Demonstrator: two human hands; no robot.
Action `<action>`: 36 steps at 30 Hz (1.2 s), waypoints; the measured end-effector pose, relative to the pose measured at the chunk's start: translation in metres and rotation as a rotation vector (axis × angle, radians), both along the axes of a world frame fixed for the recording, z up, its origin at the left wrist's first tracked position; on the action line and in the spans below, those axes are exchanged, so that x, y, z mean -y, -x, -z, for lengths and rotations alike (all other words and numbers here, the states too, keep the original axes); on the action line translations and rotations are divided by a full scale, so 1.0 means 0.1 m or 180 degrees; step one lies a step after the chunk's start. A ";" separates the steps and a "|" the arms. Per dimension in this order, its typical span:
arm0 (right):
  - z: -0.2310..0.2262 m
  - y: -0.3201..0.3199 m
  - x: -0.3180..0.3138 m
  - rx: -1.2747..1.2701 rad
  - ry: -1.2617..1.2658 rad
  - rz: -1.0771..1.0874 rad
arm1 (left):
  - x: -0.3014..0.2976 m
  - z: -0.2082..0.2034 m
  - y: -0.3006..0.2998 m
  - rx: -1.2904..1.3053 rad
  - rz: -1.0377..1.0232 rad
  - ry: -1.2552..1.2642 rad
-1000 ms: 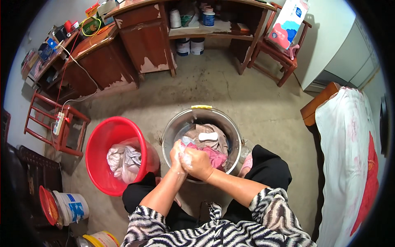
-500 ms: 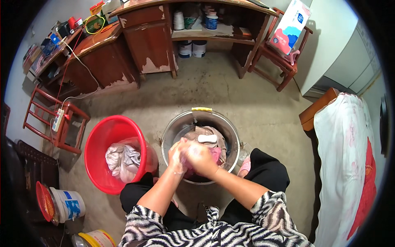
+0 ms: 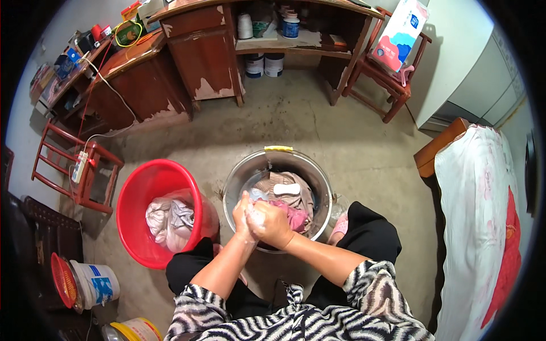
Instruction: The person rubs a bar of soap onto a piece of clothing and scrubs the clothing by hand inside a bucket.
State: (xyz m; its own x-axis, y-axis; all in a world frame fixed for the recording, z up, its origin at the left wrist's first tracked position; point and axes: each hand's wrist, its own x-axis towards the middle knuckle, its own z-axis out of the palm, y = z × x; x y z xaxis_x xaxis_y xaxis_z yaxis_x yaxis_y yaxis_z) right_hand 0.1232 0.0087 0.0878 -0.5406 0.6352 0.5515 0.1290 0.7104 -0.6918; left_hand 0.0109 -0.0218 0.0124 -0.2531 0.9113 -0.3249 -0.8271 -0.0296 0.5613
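Note:
My left hand (image 3: 243,219) and my right hand (image 3: 272,225) are closed and pressed together over the near left part of a round metal tub (image 3: 324,184). White suds cover the fingers where they meet. A wet pink cloth (image 3: 294,217) runs up to my right hand and seems gripped between the two; the fingers hide that part. Behind it in the tub lies a beige-brown garment (image 3: 301,200) with a white bar (image 3: 286,189), perhaps soap, on top. A pale blue-white cloth or patch of suds (image 3: 257,194) shows just beyond my left fingers.
A red plastic tub (image 3: 126,213) holding whitish clothes (image 3: 170,223) stands left of the metal tub. Wooden chairs (image 3: 96,173) (image 3: 378,82) and a worn brown desk (image 3: 207,62) stand farther off. White buckets (image 3: 101,282) are at lower left, a cloth-covered bed (image 3: 463,227) at right.
My hands have shifted slightly left and turned against each other, with the left fingers now pointing more upward. More of the pink cloth and the pale patch shows beside them.

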 end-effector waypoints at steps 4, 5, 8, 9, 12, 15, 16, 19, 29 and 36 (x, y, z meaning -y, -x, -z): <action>0.26 -0.16 -0.28 0.0376 0.0011 0.0224 | -0.18 -0.57 -0.43 -0.0133 -0.0659 0.1296; 0.26 -0.20 -0.37 0.0550 0.0407 0.0413 | -0.09 -0.65 -0.38 -0.0169 -0.0311 0.1122; 0.42 -0.28 -0.70 0.0235 0.2097 0.0598 | -0.07 -0.73 -0.28 -0.2176 0.0519 0.0369; 0.40 -0.30 -0.75 0.0054 0.2336 0.0479 | -0.07 -0.87 -0.27 -0.2964 0.0857 0.0681; 0.13 -0.31 -0.74 -0.0248 0.2840 0.0082 | 0.01 -0.89 -0.18 -0.6094 0.0372 -0.0274; -0.03 -0.34 -0.75 -0.0376 0.2943 -0.0395 | -0.04 -0.96 -0.08 -0.5512 0.1221 0.0115; -0.07 -0.36 -0.77 -0.0373 0.2938 -0.0397 | -0.05 -0.98 -0.06 -0.5043 0.1531 0.0413; -0.05 -0.44 -0.85 0.0755 0.2231 -0.0813 | -0.05 -0.86 0.06 -0.3312 0.0375 -0.0185; 0.35 -0.56 -0.83 0.0443 0.2900 -0.0633 | -0.11 -0.70 0.06 -0.0444 -0.0985 0.0461; -0.12 -0.11 -0.11 -0.0891 0.2641 -0.0562 | -0.09 -0.36 -0.09 -0.0019 -0.0225 0.0745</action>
